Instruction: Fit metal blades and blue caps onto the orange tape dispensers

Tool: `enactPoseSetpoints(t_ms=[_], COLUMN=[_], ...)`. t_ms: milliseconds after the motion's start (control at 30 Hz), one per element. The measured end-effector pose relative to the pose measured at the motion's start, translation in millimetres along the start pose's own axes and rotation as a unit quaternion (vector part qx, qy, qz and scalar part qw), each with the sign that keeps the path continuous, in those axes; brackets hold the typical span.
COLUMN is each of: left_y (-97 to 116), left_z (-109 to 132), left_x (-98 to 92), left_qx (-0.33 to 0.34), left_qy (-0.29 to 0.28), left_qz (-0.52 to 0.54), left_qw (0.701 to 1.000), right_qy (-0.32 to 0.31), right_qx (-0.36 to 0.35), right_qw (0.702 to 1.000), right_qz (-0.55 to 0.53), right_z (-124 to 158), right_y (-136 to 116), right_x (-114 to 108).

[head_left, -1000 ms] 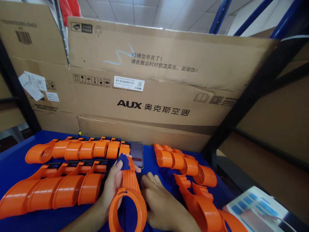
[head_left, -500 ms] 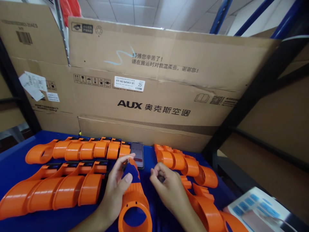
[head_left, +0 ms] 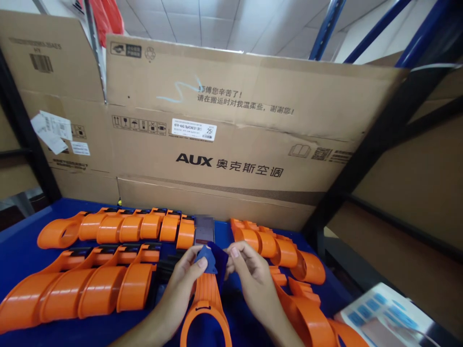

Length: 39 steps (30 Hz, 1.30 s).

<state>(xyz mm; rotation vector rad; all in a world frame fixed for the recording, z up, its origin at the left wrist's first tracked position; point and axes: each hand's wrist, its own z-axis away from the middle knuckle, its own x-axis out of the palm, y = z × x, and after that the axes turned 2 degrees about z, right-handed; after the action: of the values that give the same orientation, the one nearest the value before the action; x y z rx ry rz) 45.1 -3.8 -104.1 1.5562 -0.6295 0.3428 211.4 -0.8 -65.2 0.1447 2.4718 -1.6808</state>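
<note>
An orange plastic tape dispenser (head_left: 206, 308) lies lengthwise in front of me on the blue table (head_left: 18, 241), its ring end toward me. My left hand (head_left: 183, 284) grips its far end, thumb pressed on a small blue piece (head_left: 208, 256) at the tip. My right hand (head_left: 249, 274) pinches the right side of that same blue piece, fingers closed. The two hands meet over the dispenser's head.
Two rows of orange dispensers (head_left: 108, 226) lie on the left, and another row (head_left: 282, 250) runs on the right. A phone (head_left: 204, 231) lies behind my hands. A large AUX cardboard box (head_left: 231, 144) stands at the back. A white device (head_left: 383, 313) sits at the lower right.
My right hand has moved left from the table to the blue piece and pinched it. The left hand shifted its grip up the dispenser's head. The dispenser turned slightly toward upright alignment.
</note>
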Motion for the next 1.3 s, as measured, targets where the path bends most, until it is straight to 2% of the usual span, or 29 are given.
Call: enactPoseSetpoints(t_ms=[167, 233, 333, 467, 567, 667, 833, 1033, 1200, 1300], left_y=[-13, -14, -9, 4, 9, 10, 14, 23, 20, 18], left_z=[-11, -12, -8, 1, 4, 2, -3, -6, 0, 4], left_x=[-15.4, -15.1, -7.3, 4.3, 6.4, 5.0, 9.2, 19.5, 16.7, 13.8], left_qx=[-0.025, -0.022, -0.008, -0.005, -0.005, 0.021, 0.064, 0.092, 0.094, 0.085], left_qy=[0.087, 0.090, 0.065, 0.011, -0.009, 0.028, 0.100, 0.110, 0.114, 0.095], left_qz=[0.049, 0.067, 0.071, 0.085, 0.105, 0.095, 0.068, 0.048, 0.031, 0.030], left_qw=[0.995, 0.993, 0.995, 0.996, 0.994, 0.995, 0.991, 0.989, 0.988, 0.991], right_qy=[-0.105, -0.125, -0.135, -0.117, -0.064, -0.017, -0.015, -0.029, -0.029, -0.029], right_qx=[-0.006, -0.009, -0.005, -0.013, -0.039, -0.066, -0.107, -0.121, -0.115, -0.112], right_qw=[0.994, 0.992, 0.991, 0.993, 0.997, 0.997, 0.990, 0.986, 0.987, 0.988], right_qz=[-0.004, -0.001, 0.015, 0.005, -0.001, 0.026, 0.088, 0.107, 0.111, 0.106], right_z=[6, 8, 9, 9, 7, 5, 5, 7, 7, 6], right_y=[-8, -9, -8, -5, -4, -5, -10, -13, -14, -15], right_x=[5, 6, 6, 5, 0, -7, -16, -15, -13, -13])
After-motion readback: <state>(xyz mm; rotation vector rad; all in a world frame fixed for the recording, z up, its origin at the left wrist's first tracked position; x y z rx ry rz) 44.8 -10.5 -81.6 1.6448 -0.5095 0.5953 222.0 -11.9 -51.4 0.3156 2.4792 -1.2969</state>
